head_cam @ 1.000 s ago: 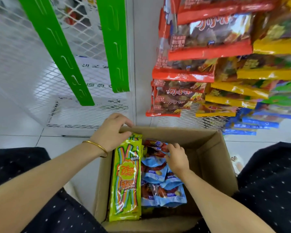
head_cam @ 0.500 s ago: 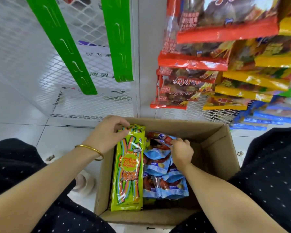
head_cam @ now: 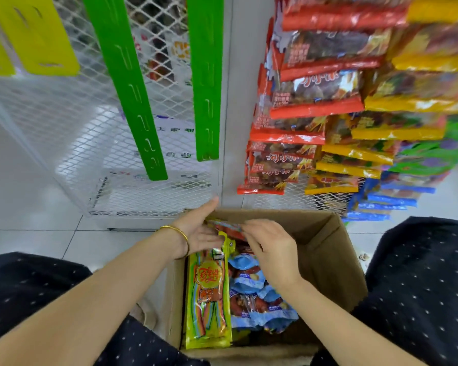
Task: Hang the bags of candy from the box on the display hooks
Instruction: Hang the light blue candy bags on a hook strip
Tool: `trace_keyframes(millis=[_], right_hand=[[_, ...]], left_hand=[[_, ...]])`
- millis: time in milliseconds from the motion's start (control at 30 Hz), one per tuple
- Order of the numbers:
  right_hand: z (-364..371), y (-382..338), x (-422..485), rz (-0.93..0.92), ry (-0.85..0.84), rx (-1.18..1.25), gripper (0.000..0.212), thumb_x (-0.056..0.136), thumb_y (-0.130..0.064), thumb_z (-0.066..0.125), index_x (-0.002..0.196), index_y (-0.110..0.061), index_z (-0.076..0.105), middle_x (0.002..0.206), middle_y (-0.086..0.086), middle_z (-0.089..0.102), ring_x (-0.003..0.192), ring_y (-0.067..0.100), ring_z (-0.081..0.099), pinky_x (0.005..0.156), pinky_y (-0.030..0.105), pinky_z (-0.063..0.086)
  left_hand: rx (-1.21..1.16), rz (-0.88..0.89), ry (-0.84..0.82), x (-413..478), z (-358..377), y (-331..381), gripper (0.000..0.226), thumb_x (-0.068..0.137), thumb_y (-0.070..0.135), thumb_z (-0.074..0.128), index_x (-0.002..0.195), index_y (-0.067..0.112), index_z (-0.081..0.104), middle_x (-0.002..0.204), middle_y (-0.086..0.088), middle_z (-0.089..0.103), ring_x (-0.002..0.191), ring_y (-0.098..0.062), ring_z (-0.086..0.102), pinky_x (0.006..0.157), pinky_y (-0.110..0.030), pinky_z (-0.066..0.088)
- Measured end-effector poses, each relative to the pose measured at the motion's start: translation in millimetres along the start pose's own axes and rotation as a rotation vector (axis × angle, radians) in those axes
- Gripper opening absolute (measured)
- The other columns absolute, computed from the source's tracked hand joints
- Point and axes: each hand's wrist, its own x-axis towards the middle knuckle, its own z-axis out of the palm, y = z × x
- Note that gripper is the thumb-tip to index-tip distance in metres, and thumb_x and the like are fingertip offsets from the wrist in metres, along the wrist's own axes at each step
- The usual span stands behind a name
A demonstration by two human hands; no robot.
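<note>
**Lifting 1 bag clear of the box**

Both of the person's bare hands meet over the far left corner of the cardboard box (head_cam: 328, 260), which stands on the tiled floor in front of the white mesh panel (head_cam: 77, 122). The right grip (head_cam: 273, 252) is clamped on a red-edged bag (head_cam: 229, 227), fingers curled over its top edge. The left grip (head_cam: 198, 229) is apart, fingers straight, with the palm laid against the bag's left side as a support. The bag sits just above the rest of the stock. That stock is 1 long green-yellow candy bag (head_cam: 208, 299) along the box's left wall and a heap of blue bags (head_cam: 251, 294) beside it.

The step in hand looks like drawing this bag out for hanging. To do it well:

- Lift straight up so the bag does not drag the blue bags with it.
- Keep the pinch at the top seam, near the hang hole. I cannot make out the hole here.
- Turn the printed face outward before reaching up.

2 green hook strips (head_cam: 206, 75) hang bare on the mesh to the left, while the hanging bags (head_cam: 315, 88) to the right are packed tightly. The bare strips seem the likelier target. On a slim hook the foil could tear if forced, so ease the hole on squarely.
</note>
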Motion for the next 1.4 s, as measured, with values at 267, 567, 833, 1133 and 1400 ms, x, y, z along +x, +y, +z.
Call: trace_keyframes(millis=[267,567,833,1133,1400], right_hand=[[-24.8,-13.2,24.6,0.026,-0.111,-0.01,0.04,0.092,-0.052,0.041,0.103,-0.024,0.069,0.119,-0.005,0.06,0.108,0.015,0.051,0.091,0.027,0.042],[-15.3,-45.5,96.0,0.367,-0.216,0.708,0.023,0.077,0.001,0.069,0.08,-0.02,0.062,0.085,-0.01,0.061,0.08,-0.006,0.055,0.076,0.009,0.039],[-3.7,-56.7,114.3,0.283,0.085,0.587,0.044,0.081,0.004,0.063,0.099,-0.036,0.058,0.101,-0.01,0.059,0.096,-0.015,0.051,0.085,0.003,0.034],[12.7,-58.8,130.1,0.309,0.111,0.468,0.049,0.087,0.001,0.056,0.128,-0.026,0.054,0.108,-0.004,0.053,0.095,-0.014,0.045,0.085,-0.002,0.03],[16.2,-57.1,129.4,0.306,0.08,0.468,0.047,0.087,0.0,0.057,0.127,-0.025,0.054,0.108,-0.003,0.053,0.095,-0.009,0.042,0.084,-0.003,0.03]], left_hand=[[0.027,0.304,0.136,-20.8,-7.7,20.1,0.021,0.09,-0.003,0.049,0.075,0.012,0.052,0.063,-0.008,0.06,0.037,-0.01,0.057,0.04,-0.031,0.051],[0.366,0.46,-0.097,-41.4,-26.2,54.0,0.016,0.092,0.005,0.052,0.098,0.018,0.057,0.085,-0.002,0.063,0.063,-0.005,0.061,0.067,-0.027,0.056],[0.594,0.994,0.283,-34.6,-13.7,122.2,0.035,0.088,0.017,0.061,0.119,0.003,0.054,0.107,-0.007,0.059,0.097,-0.013,0.056,0.076,-0.013,0.045],[0.632,1.027,0.226,-20.8,-4.9,130.7,0.022,0.09,0.017,0.058,0.071,0.009,0.051,0.068,-0.008,0.056,0.058,-0.005,0.05,0.051,-0.011,0.036],[0.57,1.012,0.178,-18.6,-2.4,130.4,0.018,0.09,0.018,0.058,0.072,0.018,0.056,0.074,-0.007,0.064,0.059,-0.004,0.056,0.054,-0.011,0.044]])
